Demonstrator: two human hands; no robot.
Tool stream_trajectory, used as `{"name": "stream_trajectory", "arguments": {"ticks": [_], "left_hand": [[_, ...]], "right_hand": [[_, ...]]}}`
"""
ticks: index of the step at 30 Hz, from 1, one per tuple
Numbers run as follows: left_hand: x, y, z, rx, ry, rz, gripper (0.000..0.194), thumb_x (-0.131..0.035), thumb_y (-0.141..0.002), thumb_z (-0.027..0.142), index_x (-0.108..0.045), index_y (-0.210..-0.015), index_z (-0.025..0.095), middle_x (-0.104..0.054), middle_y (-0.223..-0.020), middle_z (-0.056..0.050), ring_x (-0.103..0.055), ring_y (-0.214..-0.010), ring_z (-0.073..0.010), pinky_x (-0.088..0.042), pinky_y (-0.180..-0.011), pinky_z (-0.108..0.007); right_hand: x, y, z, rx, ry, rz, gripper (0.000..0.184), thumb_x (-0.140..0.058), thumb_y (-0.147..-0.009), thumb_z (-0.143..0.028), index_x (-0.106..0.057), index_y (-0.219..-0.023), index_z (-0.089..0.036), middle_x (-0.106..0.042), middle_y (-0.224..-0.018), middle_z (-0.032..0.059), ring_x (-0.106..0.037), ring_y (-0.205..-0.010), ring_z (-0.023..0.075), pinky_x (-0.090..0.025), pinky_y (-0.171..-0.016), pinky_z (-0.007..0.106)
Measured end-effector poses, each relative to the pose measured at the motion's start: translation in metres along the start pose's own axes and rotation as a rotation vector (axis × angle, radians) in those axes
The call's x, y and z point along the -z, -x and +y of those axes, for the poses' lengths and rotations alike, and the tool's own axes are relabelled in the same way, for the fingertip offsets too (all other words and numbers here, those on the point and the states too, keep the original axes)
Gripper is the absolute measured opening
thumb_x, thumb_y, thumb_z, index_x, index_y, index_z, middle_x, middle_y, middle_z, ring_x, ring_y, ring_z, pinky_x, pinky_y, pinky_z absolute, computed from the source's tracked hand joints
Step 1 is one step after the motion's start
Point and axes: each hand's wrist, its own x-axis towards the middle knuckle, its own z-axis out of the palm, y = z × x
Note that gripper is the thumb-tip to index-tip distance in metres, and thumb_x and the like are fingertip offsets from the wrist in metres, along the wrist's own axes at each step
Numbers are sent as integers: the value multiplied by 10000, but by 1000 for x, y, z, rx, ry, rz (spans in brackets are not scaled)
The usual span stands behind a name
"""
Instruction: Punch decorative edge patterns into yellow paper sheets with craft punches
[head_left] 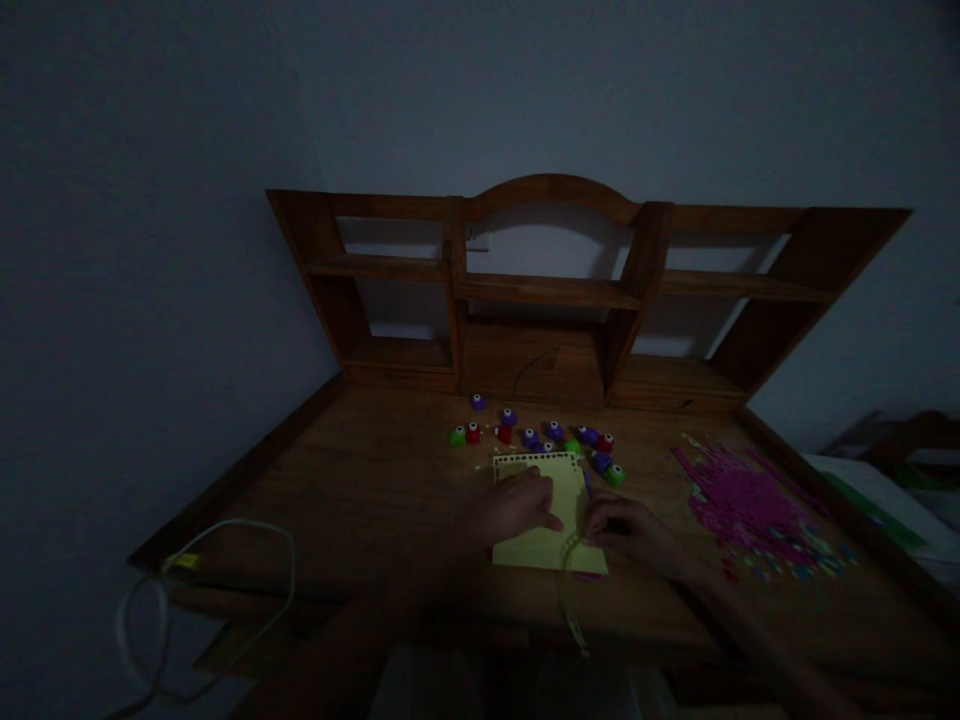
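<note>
A yellow sheet of paper (pixel 529 552) with a row of punched holes along its top lies near the table's front edge. My left hand (pixel 521 502) rests over its middle, fingers curled in and thumb towards the right; whether anything is inside is too dark to see. At the sheet's right side, my right hand (pixel 621 522) pinches thumb and fingers together by the upper end of a pale beaded string (pixel 568 592). This string curves down over the paper and hangs past the table edge. Part of a blue stick-like thing (pixel 587 482) shows beside the right fingers.
Several purple, red and green toy pieces with eyes (pixel 553 430) sit behind the paper, with small pale bits among them. A magenta heap with scattered colourful pieces (pixel 750 500) lies at right. A wooden shelf unit (pixel 547 290) stands behind; a white cable (pixel 292 560) loops at left.
</note>
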Motion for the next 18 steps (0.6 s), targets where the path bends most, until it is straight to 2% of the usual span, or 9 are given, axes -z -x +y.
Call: {"name": "stream_trajectory", "arguments": {"ticks": [2,4,8,18], "left_hand": [[-9,-7,9,-39,55,-42,299,-744,-788,442,-600,-884,199,-565,-940,1,-558,-908,-174,-375,-685,-242],[-14,-14,14,-21,45,-85,339,-768,-757,471,-610,-883,199,-575,-932,-1,-564,-911,-182,-381,-685,-248],[-12,-20,16,10,-4,-136,390,-787,-725,508,-619,-883,194,-589,-936,-15,-569,-925,-200,-393,-720,-266],[-16,-23,9,26,34,-142,426,-769,-708,556,-625,-902,206,-594,-934,-17,-568,-893,-202,-387,-687,-271]], "right_hand": [[0,0,2,9,2,7,179,-716,-848,-410,-732,-847,-232,-638,-865,25,-618,-848,184,-498,-769,306],[1,-1,4,23,-2,9,196,-717,-843,-426,-746,-835,-232,-643,-898,37,-624,-885,192,-502,-800,316],[5,0,6,21,-17,0,244,-714,-829,-476,-780,-817,-242,-649,-971,59,-637,-940,210,-510,-852,343],[21,11,-3,-36,-28,-151,268,-694,-830,-513,-804,-838,-269,-654,-950,63,-622,-905,215,-514,-837,356]]}}
